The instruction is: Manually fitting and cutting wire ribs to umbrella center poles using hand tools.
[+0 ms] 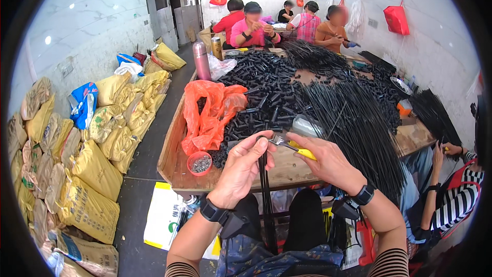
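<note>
Black strips (265, 195) pinched at top by left hand (240, 166), mid-frame, hanging toward lower centre; yellow pliers (306, 153) gripped in right hand (332, 161), nose near strip tops; tops best held steady, pliers squared before squeezing, left fingers kept clear of nose.

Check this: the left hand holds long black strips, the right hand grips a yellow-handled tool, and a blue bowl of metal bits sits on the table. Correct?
The bowl is red, not blue, as the head view shows. The left hand does hold long black strips, and the right hand grips a yellow-handled tool.
</note>
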### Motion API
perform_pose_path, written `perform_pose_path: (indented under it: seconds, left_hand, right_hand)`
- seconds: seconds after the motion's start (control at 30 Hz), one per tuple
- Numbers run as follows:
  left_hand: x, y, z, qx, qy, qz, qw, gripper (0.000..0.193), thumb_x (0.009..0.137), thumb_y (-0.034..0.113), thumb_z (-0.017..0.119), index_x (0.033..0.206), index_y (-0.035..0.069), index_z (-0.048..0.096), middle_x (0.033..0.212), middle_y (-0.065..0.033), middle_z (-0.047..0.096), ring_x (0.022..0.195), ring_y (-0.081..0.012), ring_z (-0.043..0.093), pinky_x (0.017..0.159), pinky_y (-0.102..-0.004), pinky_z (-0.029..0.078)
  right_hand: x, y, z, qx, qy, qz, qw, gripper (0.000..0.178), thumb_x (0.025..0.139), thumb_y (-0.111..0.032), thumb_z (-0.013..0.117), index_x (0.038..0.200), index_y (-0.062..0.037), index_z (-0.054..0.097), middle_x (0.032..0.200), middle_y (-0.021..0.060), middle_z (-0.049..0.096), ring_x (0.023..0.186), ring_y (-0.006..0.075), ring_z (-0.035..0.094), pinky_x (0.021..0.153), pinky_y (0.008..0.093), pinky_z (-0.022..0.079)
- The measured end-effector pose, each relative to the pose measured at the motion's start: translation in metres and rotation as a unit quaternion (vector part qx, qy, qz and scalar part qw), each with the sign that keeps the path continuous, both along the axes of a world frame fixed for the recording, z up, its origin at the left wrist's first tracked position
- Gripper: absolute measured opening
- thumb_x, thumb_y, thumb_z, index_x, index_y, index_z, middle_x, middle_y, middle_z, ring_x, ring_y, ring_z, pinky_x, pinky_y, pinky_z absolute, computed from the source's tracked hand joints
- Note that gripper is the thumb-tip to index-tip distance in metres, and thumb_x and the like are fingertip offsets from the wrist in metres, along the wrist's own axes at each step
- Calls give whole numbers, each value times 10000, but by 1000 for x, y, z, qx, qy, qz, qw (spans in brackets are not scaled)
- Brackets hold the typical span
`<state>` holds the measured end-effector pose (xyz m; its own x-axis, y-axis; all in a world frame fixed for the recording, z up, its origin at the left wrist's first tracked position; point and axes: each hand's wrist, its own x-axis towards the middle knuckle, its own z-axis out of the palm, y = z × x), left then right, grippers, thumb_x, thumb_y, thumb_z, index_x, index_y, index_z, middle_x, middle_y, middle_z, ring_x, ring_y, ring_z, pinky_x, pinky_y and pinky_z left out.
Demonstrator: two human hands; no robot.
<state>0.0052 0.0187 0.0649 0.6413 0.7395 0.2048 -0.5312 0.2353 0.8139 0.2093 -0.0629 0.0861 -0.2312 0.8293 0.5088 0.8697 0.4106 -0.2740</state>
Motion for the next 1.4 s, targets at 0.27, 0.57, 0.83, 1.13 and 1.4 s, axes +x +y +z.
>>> perform_pose_path:
  seconds: [0.27, 0.57, 0.83, 1.13, 1.4]
  left_hand:
    - [0, 3, -6, 4, 3, 11, 1000, 340, 942, 238, 572, 1203, 19, 576, 986, -47, 619, 712, -128, 570, 627, -260, 438]
    - [1, 1, -5, 8, 7, 28, 1000, 326, 947, 230, 567, 1198, 22, 582, 978, -44, 616, 706, -125, 570, 625, -255, 439]
    - [3, 7, -18, 119, 80, 79, 986, 316, 976, 259, 512, 1152, 2, 562, 930, -56, 605, 712, -125, 579, 633, -258, 451]
    - [-7, 3, -11, 12, 14, -31, 999, 321, 969, 273, 520, 1152, 11, 552, 941, -55, 597, 748, -134, 574, 669, -275, 459]
    - [-10, 3, -20, 17, 9, 12, 1000, 361, 959, 287, 533, 1162, -10, 559, 895, -52, 599, 709, -137, 550, 662, -268, 445]
  right_hand:
    - [2, 3, 7, 68, -111, -32, 991, 567, 786, -82, 639, 1328, -142, 482, 1020, 130, 607, 912, 299, 610, 789, 380, 500]
    - [-1, 0, 15, 84, -191, -83, 974, 569, 758, -79, 639, 1306, -157, 508, 924, 108, 591, 864, 276, 593, 763, 371, 480]
    - [-14, -18, 15, -385, 292, 39, 875, 395, 841, -236, 708, 1126, -22, 537, 749, 51, 622, 627, 115, 603, 550, 271, 472]
    - [-21, -34, 23, -109, 92, 15, 990, 554, 715, -142, 707, 1205, -3, 491, 905, 143, 633, 702, 301, 629, 667, 369, 508]
    - [-13, -32, 19, -170, 80, 13, 982, 445, 859, -210, 621, 1223, 4, 483, 964, 163, 627, 706, 287, 637, 651, 347, 525]
